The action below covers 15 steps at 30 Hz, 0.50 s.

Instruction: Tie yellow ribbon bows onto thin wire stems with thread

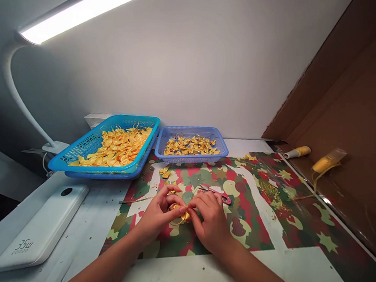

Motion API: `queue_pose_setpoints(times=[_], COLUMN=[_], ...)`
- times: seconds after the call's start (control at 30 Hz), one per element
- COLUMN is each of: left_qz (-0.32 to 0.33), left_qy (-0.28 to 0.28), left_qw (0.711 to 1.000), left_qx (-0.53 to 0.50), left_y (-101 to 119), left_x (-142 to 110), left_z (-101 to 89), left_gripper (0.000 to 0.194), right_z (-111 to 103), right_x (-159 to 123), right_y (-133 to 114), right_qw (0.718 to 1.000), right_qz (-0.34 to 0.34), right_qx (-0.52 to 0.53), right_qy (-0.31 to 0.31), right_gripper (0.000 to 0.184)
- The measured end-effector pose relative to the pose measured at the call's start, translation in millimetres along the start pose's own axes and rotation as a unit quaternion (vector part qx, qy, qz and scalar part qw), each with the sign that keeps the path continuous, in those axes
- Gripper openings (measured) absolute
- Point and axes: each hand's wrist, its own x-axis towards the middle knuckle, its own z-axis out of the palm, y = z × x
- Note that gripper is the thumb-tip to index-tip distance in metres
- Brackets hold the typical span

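Observation:
My left hand [164, 207] pinches a small gold ribbon bow [185, 216] between thumb and fingers, low over the patterned sheet. A thin gold cord loop hangs by the bow. My right hand [209, 216] meets it from the other side, fingertips pressed together at the bow's edge; what lies in that pinch is hidden. Just behind the right hand rest small scissors with pink handles [226, 199]. A loose gold bow [164, 172] lies farther back, in front of the baskets. Left of my left hand, a length of gold cord [137, 200] stretches over the sheet.
A blue basket [135, 171] heaped with gold bows stands at back left. Beside it is a smaller periwinkle basket [191, 160] with more bows. A white power bank [41, 229], a lamp [10, 75], thread spools [297, 152] and cord scraps [271, 193] surround the patterned sheet [255, 236].

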Motion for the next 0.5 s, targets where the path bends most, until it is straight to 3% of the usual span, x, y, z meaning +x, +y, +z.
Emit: queue_pose_setpoints(times=[0.27, 0.5], left_qz=[0.014, 0.071], left_qy=[0.086, 0.095], left_qw=[0.994, 0.961], left_qx=[0.068, 0.250], left_y=[-4.5, 0.2], left_x=[-5.2, -13.0], left_z=[3.8, 8.8], left_gripper=[0.051, 0.032], right_z=[-0.1, 0.1], right_x=[-1.5, 0.4], right_y=[3.4, 6.3], right_qw=[1.000, 0.997], right_qz=[-0.009, 0.057], right_qx=[0.004, 0.035], right_qy=[0.029, -0.049], right_gripper=[0.011, 0.014])
